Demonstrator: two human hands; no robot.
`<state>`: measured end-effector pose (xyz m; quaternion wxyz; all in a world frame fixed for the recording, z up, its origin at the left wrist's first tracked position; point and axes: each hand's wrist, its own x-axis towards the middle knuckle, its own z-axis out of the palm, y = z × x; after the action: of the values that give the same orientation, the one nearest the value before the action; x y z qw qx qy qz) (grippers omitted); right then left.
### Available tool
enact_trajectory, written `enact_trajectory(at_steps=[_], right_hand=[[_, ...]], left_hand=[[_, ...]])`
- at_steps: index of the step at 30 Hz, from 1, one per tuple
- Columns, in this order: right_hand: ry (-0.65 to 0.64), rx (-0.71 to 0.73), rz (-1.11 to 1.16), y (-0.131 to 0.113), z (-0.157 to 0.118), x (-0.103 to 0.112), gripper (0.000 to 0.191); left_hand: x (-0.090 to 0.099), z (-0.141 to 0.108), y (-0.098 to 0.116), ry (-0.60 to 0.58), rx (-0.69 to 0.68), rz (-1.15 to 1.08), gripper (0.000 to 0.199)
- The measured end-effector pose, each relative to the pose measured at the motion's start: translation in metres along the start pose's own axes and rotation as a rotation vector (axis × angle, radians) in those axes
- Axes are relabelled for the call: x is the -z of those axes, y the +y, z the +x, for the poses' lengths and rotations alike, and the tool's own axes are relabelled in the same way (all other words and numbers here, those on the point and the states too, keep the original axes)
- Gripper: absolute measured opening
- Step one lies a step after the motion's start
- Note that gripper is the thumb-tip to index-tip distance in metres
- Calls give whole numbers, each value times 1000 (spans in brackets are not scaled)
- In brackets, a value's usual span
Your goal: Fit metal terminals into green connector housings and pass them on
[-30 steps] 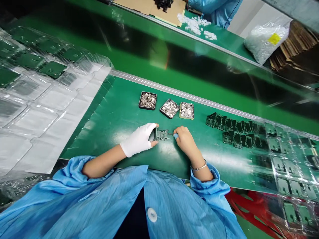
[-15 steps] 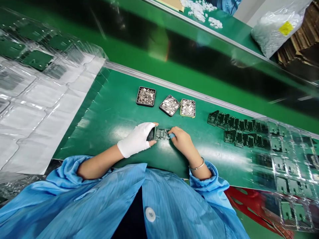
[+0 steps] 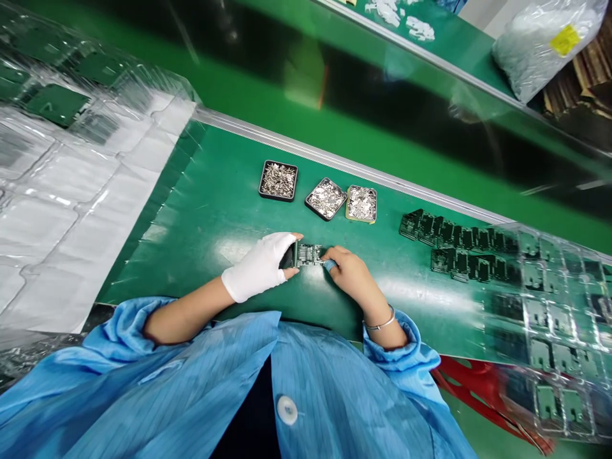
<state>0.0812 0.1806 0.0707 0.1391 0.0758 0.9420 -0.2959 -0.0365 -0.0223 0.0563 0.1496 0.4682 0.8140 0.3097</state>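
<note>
My left hand (image 3: 261, 266), in a white glove with bare fingertips, is closed around the left end of a small green-grey slotted part (image 3: 308, 254). The thumb and fingers grip its opposite edges, low over the green mat. At the part's right end, my right hand (image 3: 350, 271) is in a pinch with a blue cover (image 3: 329, 263) on one finger. Its fingertips touch or nearly touch that end; whatever lies between them is too small to make out. Beyond the hands stand three small square trays of shiny metal pieces: the left one (image 3: 260, 185), the middle one (image 3: 308, 203) and the right one (image 3: 348, 210).
Rows of dark green parts (image 3: 444, 229) stand at right beside clear plastic trays (image 3: 547, 319) holding green parts. More clear trays (image 3: 52, 217) lie at left over white sheets. A metal strip (image 3: 296, 151) edges the mat at the back. A red stool (image 3: 473, 389) is at lower right.
The view has shifted slightly. Both hands keep nearly the same places on the green-grey part, and my right fingertips have moved a little at its right end.
</note>
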Motion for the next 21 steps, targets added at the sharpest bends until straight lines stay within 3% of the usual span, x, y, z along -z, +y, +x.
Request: enact_trajectory(at_steps=[10, 13, 15, 19, 21], right_hand=[[-51, -78, -65, -11, 2, 2, 39], [-25, -40, -10, -3, 1, 2, 36], [62, 24, 82, 7, -2, 3, 31], [363, 110, 205, 21, -2, 2, 19], [386, 113, 295, 19, 1, -1, 15]], left_hand=[[0, -1, 0, 10, -18, 36, 60], [-2, -3, 0, 31, -28, 40, 59], [-3, -3, -2, 57, -48, 38, 57], [-6, -4, -4, 137, -102, -5, 48], [-7, -5, -4, 144, -109, -41, 47]])
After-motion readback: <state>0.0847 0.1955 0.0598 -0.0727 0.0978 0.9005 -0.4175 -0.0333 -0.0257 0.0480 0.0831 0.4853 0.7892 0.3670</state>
